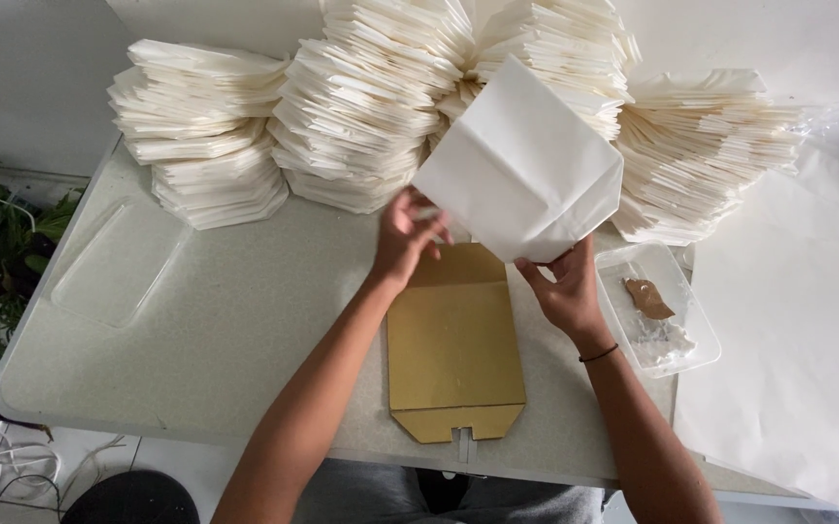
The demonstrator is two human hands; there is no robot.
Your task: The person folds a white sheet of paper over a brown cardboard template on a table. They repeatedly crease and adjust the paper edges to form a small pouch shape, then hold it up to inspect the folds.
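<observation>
While both hands pinch the folded white paper bag [521,175] just above the gold cardboard template [455,340] on the desk [245,320], left hand [408,238] and right hand [565,291] each clamped on a lower corner, I'd keep the creases square.

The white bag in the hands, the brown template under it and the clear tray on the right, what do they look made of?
White bag: matte paper by its look, with sharp fold creases. Brown template: probably cardboard, flat and stiff, with a dull tan face. Clear tray: likely thin plastic, see-through and glossy at the rim.
</observation>
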